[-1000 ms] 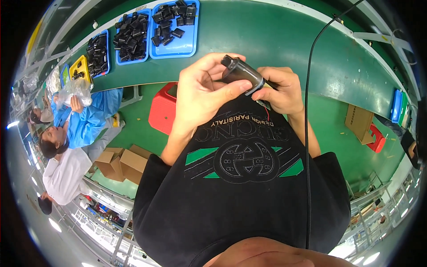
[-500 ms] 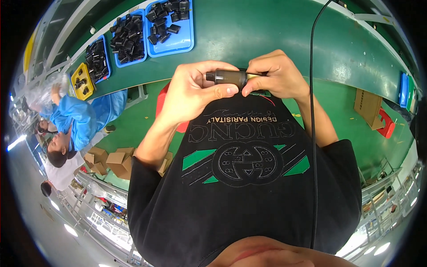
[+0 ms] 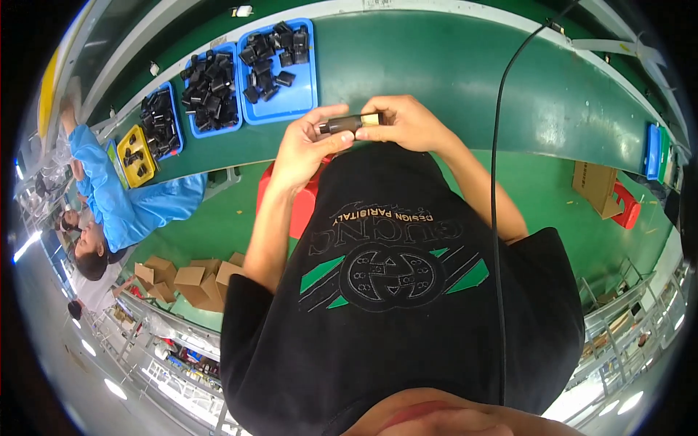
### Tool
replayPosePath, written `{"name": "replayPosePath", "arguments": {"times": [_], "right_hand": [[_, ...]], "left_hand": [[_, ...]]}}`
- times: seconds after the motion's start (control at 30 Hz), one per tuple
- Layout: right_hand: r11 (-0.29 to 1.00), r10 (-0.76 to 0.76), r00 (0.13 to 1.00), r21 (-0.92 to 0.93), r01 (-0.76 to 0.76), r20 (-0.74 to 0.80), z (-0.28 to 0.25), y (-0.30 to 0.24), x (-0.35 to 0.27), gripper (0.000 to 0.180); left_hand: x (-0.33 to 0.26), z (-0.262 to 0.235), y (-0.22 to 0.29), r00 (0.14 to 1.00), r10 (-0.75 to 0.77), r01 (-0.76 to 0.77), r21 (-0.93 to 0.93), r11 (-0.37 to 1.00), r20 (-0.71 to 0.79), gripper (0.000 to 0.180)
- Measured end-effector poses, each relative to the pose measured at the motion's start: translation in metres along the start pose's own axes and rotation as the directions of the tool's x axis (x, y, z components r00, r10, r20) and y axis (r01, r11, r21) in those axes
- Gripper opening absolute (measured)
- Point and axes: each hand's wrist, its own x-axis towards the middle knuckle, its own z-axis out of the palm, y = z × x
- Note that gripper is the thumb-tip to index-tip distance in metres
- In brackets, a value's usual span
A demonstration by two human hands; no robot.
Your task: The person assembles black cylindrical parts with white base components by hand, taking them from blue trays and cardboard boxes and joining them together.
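A dark, smoky cylindrical part (image 3: 339,125) lies level between my two hands, just over the near edge of the green bench. My left hand (image 3: 297,151) grips its left side between thumb and fingers. At the other end a small yellowish piece (image 3: 371,119) shows, and my right hand (image 3: 408,125) pinches it with thumb and forefinger. The two pieces meet end to end; whether they are joined I cannot tell. My right fingers hide some of the far end.
Blue trays (image 3: 297,100) with black parts stand on the green bench (image 3: 436,80), beside a yellow tray (image 3: 149,174). A black cable (image 3: 495,182) hangs on my right. At left sits a co-worker in a blue gown (image 3: 123,211). A red stool (image 3: 299,207) is below the bench edge.
Both hands and the cylindrical part have moved left and farther from my body. My view has shifted, so the trays appear lower. The grip stays on both ends.
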Motion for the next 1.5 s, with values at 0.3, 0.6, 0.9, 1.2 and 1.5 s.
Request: {"name": "replayPosePath", "arguments": {"times": [0.3,0.6,0.9,1.2,1.5], "right_hand": [[0.889,0.148,0.85,-0.309,-0.339,-0.506,-0.068,0.119,0.139,0.041],[0.784,0.049,0.665,-0.383,-0.488,-0.746,-0.148,0.169,0.266,0.049],[0.362,0.396,0.004,0.152,-0.92,-0.918,-0.224,0.18,0.262,0.077],[0.979,-0.195,0.182,-0.18,0.096,-0.964,-0.209,0.145,0.222,0.035],[0.914,0.17,0.921,0.405,-0.014,-0.35,0.021,-0.024,0.075,0.033]], "left_hand": [[0.062,-0.101,-0.081,0.86,0.262,0.261,0.819,0.511,-0.437,0.051],[0.134,-0.153,-0.078,0.743,0.256,0.388,0.71,0.588,-0.618,0.041],[0.161,-0.166,-0.101,0.66,0.242,0.329,0.563,0.758,-0.711,0.058],[0.1,-0.141,-0.054,0.856,0.014,-0.18,-0.272,0.946,-0.517,0.029],[0.043,-0.054,0.017,0.967,0.165,-0.251,-0.861,0.443,-0.197,0.063]]}}
